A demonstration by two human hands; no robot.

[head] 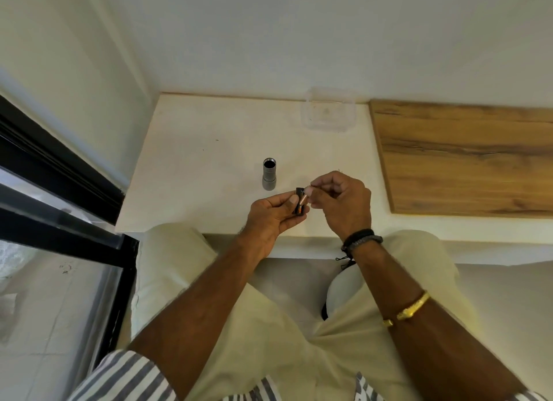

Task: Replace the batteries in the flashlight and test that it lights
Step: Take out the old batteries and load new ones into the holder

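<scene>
Battery holder (299, 206), a small black cartridge, gripped upright between the thumb and curled fingers of the left hand (273, 216) just above the near edge of the white table (191, 173). A copper-toned battery (303, 199) sits at the holder's upper right side, its top end pinched between the thumb and forefinger of the right hand (341, 201); whether the battery is fully seated cannot be told. Flashlight body (269, 174), a grey metal tube, stands upright on the table just beyond the hands, its open dark end upward, touched by neither hand. A clear plastic container (328, 110) rests at the table's far edge against the wall. A wood-grain board (466, 158) lies to the right. The right wrist carries dark bracelets (360, 239); a gold bangle (411, 309) sits farther up the forearm.
</scene>
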